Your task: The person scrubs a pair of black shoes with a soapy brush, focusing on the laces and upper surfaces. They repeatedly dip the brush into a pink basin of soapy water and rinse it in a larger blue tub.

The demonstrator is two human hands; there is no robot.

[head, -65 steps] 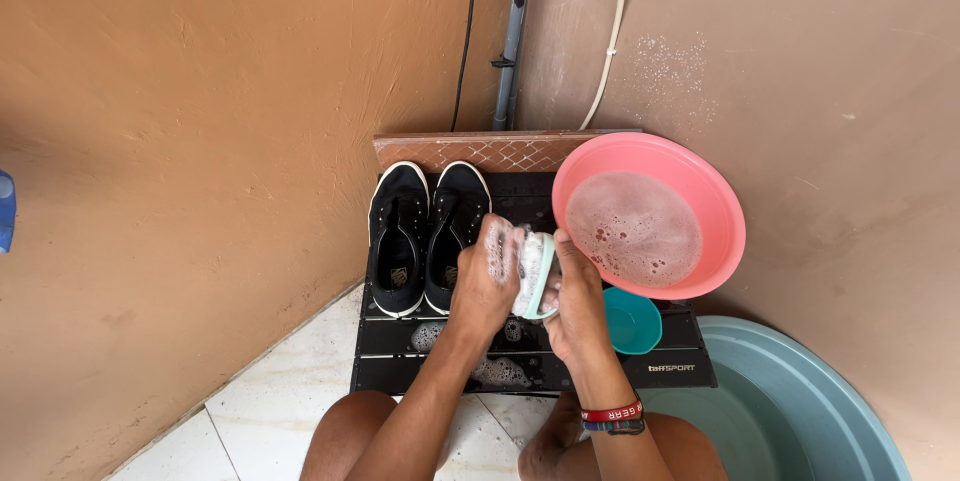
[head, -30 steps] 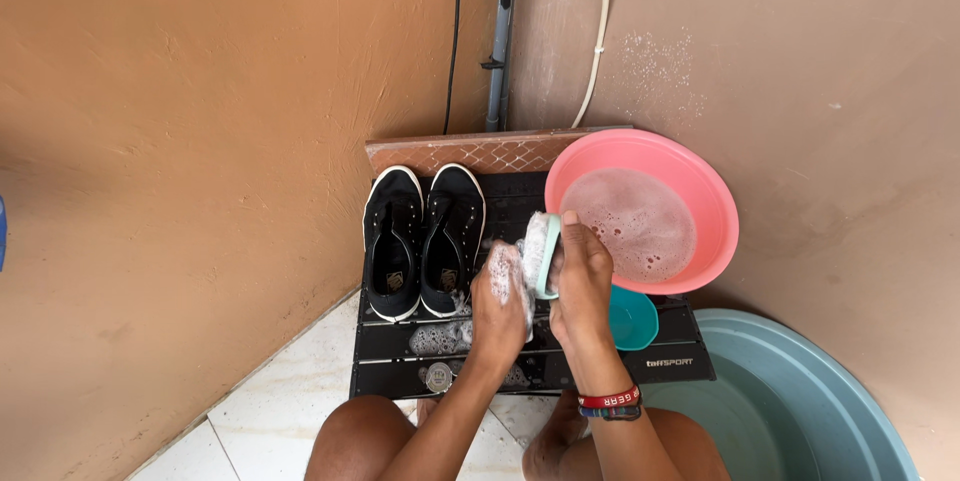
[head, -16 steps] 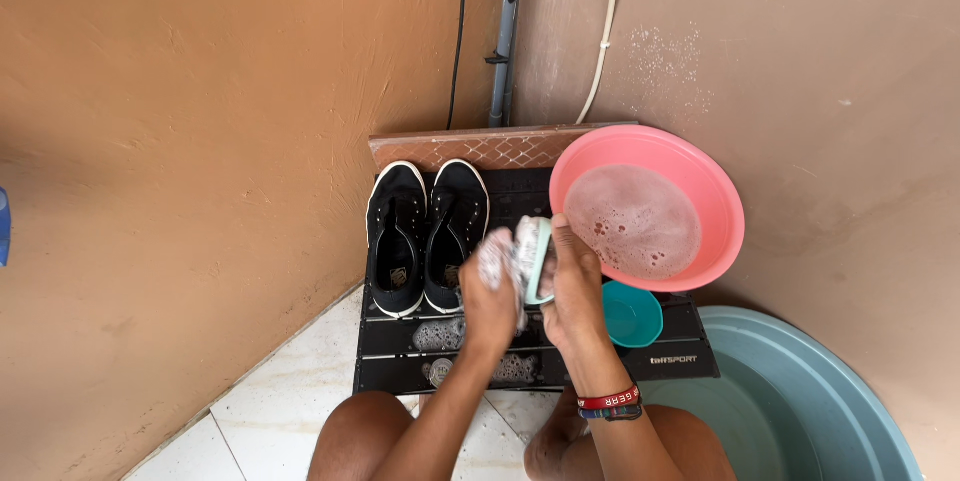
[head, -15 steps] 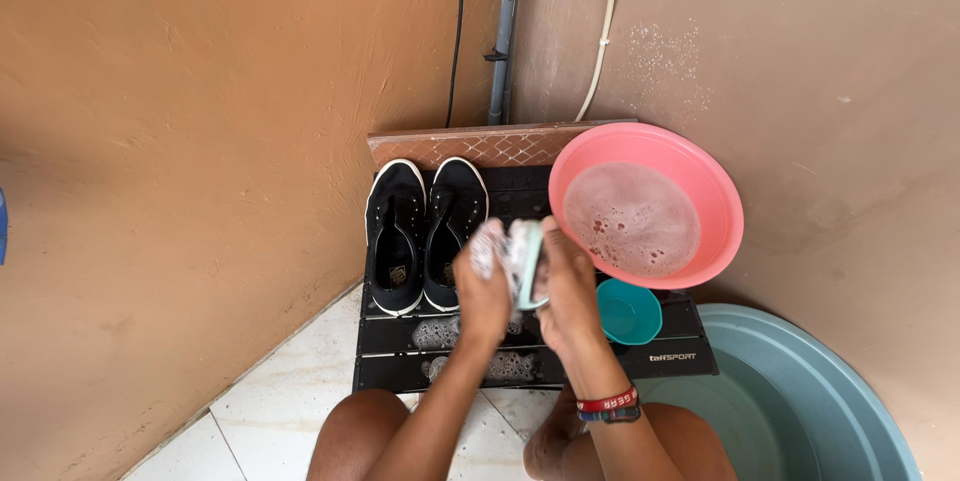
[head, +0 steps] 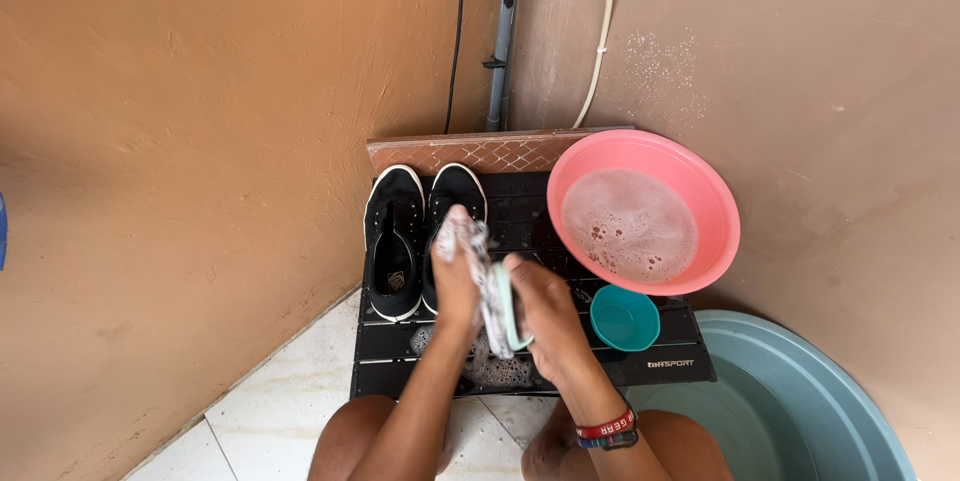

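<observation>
The big grey-green tub [head: 800,401] fills the near right corner of the floor, and far of it a pink basin [head: 643,211] of sudsy water sits tilted at the right end of the low black slatted bench [head: 680,366], its rim leaning toward the wall. At the far left of the bench a pair of black shoes [head: 420,236] stands side by side, toes pointing to the far wall, with a brown tile [head: 470,151] leaning behind them; the right shoe is touching or just behind the left hand. A small teal bowl [head: 624,318] rests just near of the basin. Over the middle of the bench, above a patch of foam, the left hand [head: 458,276] has its fingers wrapped around a pale, soapy insole [head: 478,261], held upright on edge, while the right hand [head: 545,316] has its fingers closed on a mint-green scrub brush [head: 508,306] pressed against the insole's right face. To scrub well, the left hand would best brace the insole firmly from behind so it does not fold under the bristles, and the brush is likely to clean best in short strokes along the length, worked over the bench so suds fall there and not on the shoes. The wet piece looks slippery, so a steady hold matters.
</observation>
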